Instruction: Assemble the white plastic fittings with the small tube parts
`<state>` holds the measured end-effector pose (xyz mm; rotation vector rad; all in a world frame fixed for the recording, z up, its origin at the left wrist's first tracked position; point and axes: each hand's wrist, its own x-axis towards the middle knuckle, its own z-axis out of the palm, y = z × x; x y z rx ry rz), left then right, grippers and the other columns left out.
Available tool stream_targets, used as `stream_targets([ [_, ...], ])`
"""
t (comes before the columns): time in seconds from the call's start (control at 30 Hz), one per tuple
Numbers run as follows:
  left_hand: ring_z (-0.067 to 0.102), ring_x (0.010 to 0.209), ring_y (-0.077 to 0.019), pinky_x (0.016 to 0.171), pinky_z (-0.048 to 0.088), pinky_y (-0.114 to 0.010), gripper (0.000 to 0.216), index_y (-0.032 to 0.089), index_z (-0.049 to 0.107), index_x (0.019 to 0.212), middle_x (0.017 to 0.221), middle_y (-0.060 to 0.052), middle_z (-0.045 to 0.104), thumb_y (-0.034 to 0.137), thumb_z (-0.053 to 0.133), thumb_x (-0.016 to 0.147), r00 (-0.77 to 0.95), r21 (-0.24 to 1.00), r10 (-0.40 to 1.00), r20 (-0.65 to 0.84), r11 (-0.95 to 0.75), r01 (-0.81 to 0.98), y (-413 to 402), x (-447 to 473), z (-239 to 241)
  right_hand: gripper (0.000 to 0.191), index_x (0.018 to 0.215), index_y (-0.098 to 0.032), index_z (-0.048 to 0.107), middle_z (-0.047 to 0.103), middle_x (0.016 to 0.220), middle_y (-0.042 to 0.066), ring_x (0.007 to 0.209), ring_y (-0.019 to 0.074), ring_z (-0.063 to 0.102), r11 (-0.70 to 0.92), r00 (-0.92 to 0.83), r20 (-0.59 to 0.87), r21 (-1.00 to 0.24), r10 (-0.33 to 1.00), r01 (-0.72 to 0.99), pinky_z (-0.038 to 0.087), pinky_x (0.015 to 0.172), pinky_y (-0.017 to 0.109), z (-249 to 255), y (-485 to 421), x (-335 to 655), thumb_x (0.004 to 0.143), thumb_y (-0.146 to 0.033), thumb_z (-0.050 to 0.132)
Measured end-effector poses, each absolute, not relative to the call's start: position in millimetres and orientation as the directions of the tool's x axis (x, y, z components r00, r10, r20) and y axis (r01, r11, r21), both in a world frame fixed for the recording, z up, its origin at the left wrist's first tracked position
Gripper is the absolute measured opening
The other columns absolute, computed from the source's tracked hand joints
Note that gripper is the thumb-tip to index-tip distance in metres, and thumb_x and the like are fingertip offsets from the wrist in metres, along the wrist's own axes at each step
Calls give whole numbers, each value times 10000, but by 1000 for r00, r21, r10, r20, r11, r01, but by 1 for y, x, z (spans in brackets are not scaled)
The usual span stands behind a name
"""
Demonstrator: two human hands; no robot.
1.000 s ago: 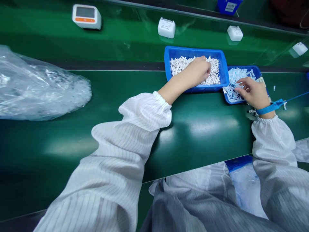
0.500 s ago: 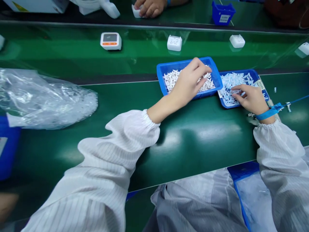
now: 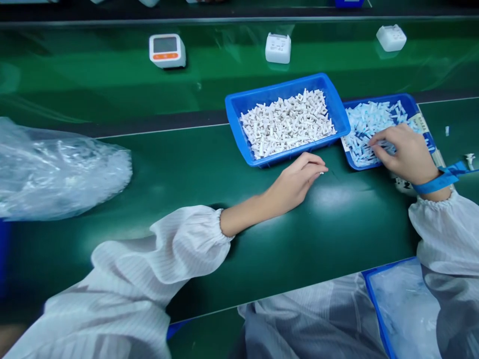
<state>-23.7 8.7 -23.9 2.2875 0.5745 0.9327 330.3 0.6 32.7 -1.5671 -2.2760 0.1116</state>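
Note:
My left hand [image 3: 295,182] is over the green table, just in front of a blue bin [image 3: 236,132] heaped with small white plastic parts [image 3: 288,122]. Its fingers are pinched together, and a tiny white plastic part [image 3: 322,173] pokes out at the tips. To the right, my right hand [image 3: 406,152] reaches into a second blue tray [image 3: 411,103], which holds small pale-blue and white pieces [image 3: 374,115]. Thumb and index finger come close together over these pieces; whatever is between them is too small to make out. A blue strap [image 3: 436,183] circles the right wrist.
A clear plastic bag [image 3: 67,174] full of small white parts lies at left. Beyond a dark edge, a white device with a screen [image 3: 166,51] and white housings [image 3: 278,48] sit on a green strip. A bag-lined blue box [image 3: 402,304] stands near my lap.
My left hand has come out of the white-parts bin toward me, with a small white part at its fingertips. My right hand stays at the pale-blue pieces. The view has tilted down.

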Motion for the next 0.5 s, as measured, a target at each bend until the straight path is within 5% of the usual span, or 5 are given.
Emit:
stream_targets([
  [0.37,828,1127,-191,908,686,-332,146,224,533,1242,1492,-195,663,281,401,1264,715,773,580,389,-628,89,7,-19,-21,97,980,-263,686,855,1020,39,977,262,806,485,-385,402,-185,831,854,587,926,447,35,-6,319,1057,-214,654],
  [0.5,813,1144,-186,979,699,-353,83,213,563,1218,1505,-183,668,189,484,1225,732,755,577,363,-642,132,4,-19,-22,94,971,-263,696,860,1014,36,998,246,830,476,-303,550,-201,778,856,573,944,440,35,-6,321,1033,-193,701],
])
